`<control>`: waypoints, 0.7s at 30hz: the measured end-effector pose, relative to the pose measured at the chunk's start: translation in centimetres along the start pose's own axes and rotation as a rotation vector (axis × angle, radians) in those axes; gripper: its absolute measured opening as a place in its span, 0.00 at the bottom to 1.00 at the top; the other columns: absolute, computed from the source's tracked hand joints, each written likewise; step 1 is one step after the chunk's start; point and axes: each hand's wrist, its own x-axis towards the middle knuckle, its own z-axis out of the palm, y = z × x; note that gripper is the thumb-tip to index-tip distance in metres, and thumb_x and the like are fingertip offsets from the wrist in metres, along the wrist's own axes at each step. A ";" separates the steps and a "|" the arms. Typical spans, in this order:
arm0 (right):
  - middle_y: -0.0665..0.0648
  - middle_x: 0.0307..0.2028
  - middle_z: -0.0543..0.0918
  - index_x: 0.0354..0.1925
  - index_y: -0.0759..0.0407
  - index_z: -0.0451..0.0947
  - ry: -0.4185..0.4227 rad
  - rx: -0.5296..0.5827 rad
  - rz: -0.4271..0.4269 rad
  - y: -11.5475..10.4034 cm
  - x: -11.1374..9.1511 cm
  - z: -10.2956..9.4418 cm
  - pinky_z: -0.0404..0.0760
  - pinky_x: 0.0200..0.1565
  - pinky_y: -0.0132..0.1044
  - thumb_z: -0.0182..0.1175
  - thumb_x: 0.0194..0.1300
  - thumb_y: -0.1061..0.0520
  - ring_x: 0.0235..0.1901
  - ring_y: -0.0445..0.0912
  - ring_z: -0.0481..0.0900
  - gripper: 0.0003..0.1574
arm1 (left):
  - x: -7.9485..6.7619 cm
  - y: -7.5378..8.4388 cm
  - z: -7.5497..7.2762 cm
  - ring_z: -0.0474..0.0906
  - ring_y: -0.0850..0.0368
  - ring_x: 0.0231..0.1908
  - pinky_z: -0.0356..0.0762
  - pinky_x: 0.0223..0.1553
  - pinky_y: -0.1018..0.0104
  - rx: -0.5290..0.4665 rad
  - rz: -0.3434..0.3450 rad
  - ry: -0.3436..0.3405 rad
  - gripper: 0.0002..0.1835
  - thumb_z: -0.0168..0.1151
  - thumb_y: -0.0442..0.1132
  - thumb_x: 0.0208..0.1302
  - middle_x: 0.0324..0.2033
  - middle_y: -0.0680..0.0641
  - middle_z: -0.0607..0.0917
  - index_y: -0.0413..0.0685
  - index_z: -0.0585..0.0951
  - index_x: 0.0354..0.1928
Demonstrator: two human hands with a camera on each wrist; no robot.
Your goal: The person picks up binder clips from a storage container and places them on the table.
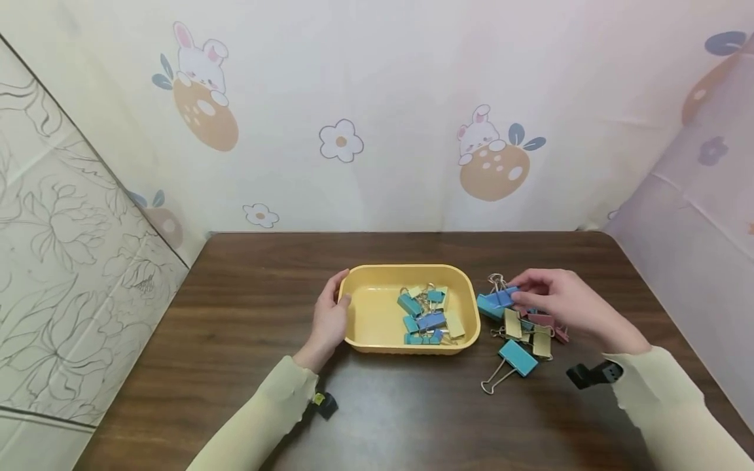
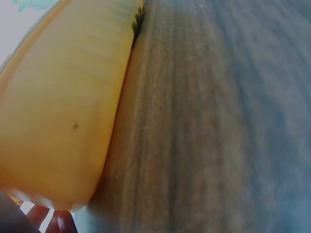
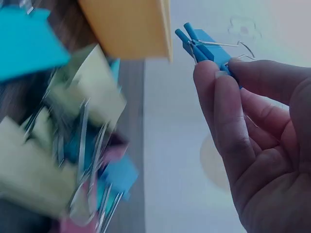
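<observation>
A yellow plastic tray (image 1: 377, 327) sits on the table with several teal, blue and pale yellow binder clips inside, mostly toward its right. My left hand (image 1: 328, 317) holds the tray's left end, its thumb at the rim; the left wrist view shows fingertips past the end wall (image 2: 53, 145). To the right of the tray, my right hand (image 1: 556, 297) pinches a blue binder clip (image 1: 499, 298) between thumb and fingers. In the right wrist view this clip (image 3: 209, 46) is raised, with its wire handles pointing right. Below that hand lies a heap of binder clips (image 1: 542, 340).
A large teal binder clip (image 1: 518, 358) lies at the heap's near side, wire handle toward the front. Pink clips (image 1: 540, 320) show in the heap. The brown wooden table (image 1: 412, 405) backs onto a patterned curtain (image 1: 400, 183).
</observation>
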 end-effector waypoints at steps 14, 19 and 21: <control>0.57 0.33 0.85 0.53 0.68 0.78 -0.107 0.070 -0.012 5.6 -2.4 0.0 0.83 0.30 0.40 0.58 0.73 0.60 0.27 0.48 0.82 0.15 | 0.1 0.1 0.0 0.73 0.48 0.56 0.72 0.57 0.51 0.000 -0.007 0.011 0.26 0.50 0.28 0.73 0.60 0.46 0.76 0.57 0.73 0.68; 0.57 0.34 0.83 0.54 0.66 0.79 -0.093 0.039 0.004 6.3 -2.9 -0.1 0.83 0.32 0.39 0.58 0.72 0.60 0.30 0.47 0.81 0.16 | 0.1 0.1 0.1 0.72 0.48 0.56 0.71 0.58 0.51 0.005 -0.014 0.009 0.26 0.50 0.28 0.73 0.60 0.46 0.76 0.57 0.73 0.68; 0.55 0.32 0.81 0.54 0.63 0.80 -0.075 -0.015 0.004 6.3 -3.0 -0.2 0.80 0.30 0.38 0.60 0.71 0.58 0.29 0.47 0.78 0.15 | 0.1 0.1 0.0 0.72 0.48 0.57 0.71 0.58 0.51 0.002 -0.022 0.005 0.26 0.50 0.28 0.73 0.60 0.47 0.75 0.58 0.72 0.68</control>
